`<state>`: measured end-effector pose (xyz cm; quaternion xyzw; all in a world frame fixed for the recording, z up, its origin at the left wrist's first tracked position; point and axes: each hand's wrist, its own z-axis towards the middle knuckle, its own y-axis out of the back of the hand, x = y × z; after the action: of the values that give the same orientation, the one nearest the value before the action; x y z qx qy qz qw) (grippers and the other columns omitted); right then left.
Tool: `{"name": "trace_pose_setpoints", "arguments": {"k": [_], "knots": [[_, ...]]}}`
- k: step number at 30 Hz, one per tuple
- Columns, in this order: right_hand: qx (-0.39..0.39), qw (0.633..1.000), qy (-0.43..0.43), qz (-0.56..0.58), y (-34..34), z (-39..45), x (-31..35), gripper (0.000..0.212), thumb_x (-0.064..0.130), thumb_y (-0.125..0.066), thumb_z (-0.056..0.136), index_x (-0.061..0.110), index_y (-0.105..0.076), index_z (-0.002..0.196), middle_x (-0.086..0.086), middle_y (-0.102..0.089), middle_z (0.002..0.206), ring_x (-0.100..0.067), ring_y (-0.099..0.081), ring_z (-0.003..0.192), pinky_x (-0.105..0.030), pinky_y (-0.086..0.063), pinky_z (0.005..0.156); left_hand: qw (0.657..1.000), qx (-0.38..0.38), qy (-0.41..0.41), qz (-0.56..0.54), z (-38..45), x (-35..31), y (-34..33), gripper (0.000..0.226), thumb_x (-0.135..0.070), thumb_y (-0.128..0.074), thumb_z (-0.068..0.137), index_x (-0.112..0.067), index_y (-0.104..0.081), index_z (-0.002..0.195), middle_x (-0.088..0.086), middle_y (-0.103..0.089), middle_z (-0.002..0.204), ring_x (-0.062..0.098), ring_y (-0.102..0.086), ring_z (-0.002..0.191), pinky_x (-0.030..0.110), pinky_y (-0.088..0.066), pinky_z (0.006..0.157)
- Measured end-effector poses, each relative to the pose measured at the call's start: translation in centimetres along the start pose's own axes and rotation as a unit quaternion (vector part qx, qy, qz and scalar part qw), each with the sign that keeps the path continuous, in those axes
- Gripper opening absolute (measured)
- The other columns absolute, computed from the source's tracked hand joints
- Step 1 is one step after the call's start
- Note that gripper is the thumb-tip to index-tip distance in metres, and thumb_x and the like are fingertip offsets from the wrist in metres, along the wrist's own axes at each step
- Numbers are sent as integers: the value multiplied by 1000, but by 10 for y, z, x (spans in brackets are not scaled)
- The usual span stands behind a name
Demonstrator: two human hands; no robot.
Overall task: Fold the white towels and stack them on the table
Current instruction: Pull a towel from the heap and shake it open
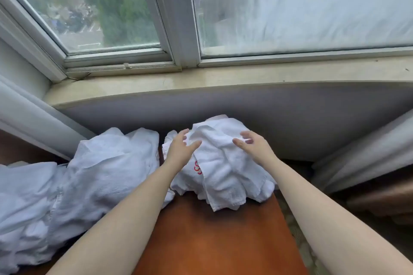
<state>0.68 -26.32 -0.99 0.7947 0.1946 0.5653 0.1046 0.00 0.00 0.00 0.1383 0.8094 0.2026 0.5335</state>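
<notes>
Both grips are open, left hand (180,148) and right hand (253,146) just over the crumpled white towel pile (223,163) at the far end of the orange-brown bench (201,241), so pinch one top corner each and lift slowly.

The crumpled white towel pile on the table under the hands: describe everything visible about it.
The white towel pile is a rumpled heap of soft terry-looking cloth, unfolded, with creases and loose corners. Red stitching shows on its left side, partly hidden by the left wrist. It sits at the far end of the orange-brown table, near the wall below the windowsill, one corner drooping toward the viewer. The left hand and right hand are over its top with fingers spread; contact cannot be confirmed. A separate heap of white cloth lies beside it.
</notes>
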Motion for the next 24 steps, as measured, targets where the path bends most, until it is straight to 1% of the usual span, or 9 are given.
{"name": "trace_pose_setpoints", "arguments": {"k": [2, 6, 8, 9, 11, 14, 17, 19, 24], "knots": [[0, 998, 2, -65, -1, 8, 1, 64, 54, -73, 86, 21, -55, 138, 2, -57, 135, -14, -53, 121, -25, -47, 86, 998, 1, 37, 49, 8, 0, -4, 76, -45, -73, 89, -23, -37, 152, 3, -52, 139, 18, -53, 118, 28, -39, 90], [6, 968, 24, -248, -10, 23, -1, 70, 56, -76, 82, 21, -55, 138, 2, -60, 133, -21, -48, 129, -39, -42, 105, 994, -17, 70, 83, 21, 8, -7, 69, -41, -71, 90, -13, -45, 148, -1, -59, 116, 15, -55, 104, 29, -43, 88], [11, 952, 23, -305, -14, 30, 0, 60, 54, -73, 82, 24, -59, 131, 5, -64, 124, -21, -50, 125, -38, -37, 99, 992, -19, 72, 98, 25, 9, -7, 59, -39, -71, 91, -12, -53, 140, -4, -59, 109, 15, -56, 100, 28, -44, 84], [3, 948, 22, -319, -17, 31, 0, 45, 48, -70, 84, 23, -64, 121, 6, -67, 114, -22, -53, 119, -37, -35, 93, 991, -23, 74, 107, 25, 8, -8, 52, -37, -70, 91, -13, -56, 135, -4, -60, 107, 15, -58, 97, 26, -43, 78], [-10, 949, 21, -315, -20, 32, 2, 19, 31, -60, 85, 19, -67, 97, 4, -69, 88, -22, -60, 98, -35, -35, 88, 990, -35, 67, 121, 24, 8, -10, 35, -31, -69, 90, -17, -61, 121, -6, -64, 99, 13, -60, 88, 21, -39, 64], [-10, 968, 44, -249, -18, 25, 8, 6, 22, -57, 88, 21, -56, 82, 8, -58, 67, -16, -54, 73, -34, -36, 84, 988, -38, 45, 141, 19, 8, -14, 23, -30, -65, 90, -22, -53, 107, -6, -64, 86, 14, -62, 80, 22, -36, 58], [-17, 982, 85, -168, -15, 11, 16, 10, 20, -60, 90, 19, -55, 81, 7, -53, 64, -10, -46, 64, -31, -35, 71, 983, -15, 28, 180, 17, 6, -17, 30, -36, -64, 91, -27, -44, 111, -4, -63, 92, 16, -60, 84, 29, -38, 65], [-30, 982, 116, -143, -13, -1, 22, 10, 18, -61, 90, 14, -57, 81, 4, -56, 70, -13, -49, 68, -30, -37, 67, 982, -21, 32, 187, 19, 4, -17, 21, -33, -62, 91, -20, -54, 105, -1, -65, 92, 18, -61, 83, 31, -39, 68], [-92, 983, 122, -105, -3, -25, 30, 11, 17, -59, 93, 12, -55, 84, 4, -50, 65, -14, -44, 61, -29, -35, 56, 995, -82, 28, 54, 17, -10, -14, 11, -22, -58, 94, -11, -61, 93, -2, -60, 77, 18, -55, 69, 30, -38, 59]]}}
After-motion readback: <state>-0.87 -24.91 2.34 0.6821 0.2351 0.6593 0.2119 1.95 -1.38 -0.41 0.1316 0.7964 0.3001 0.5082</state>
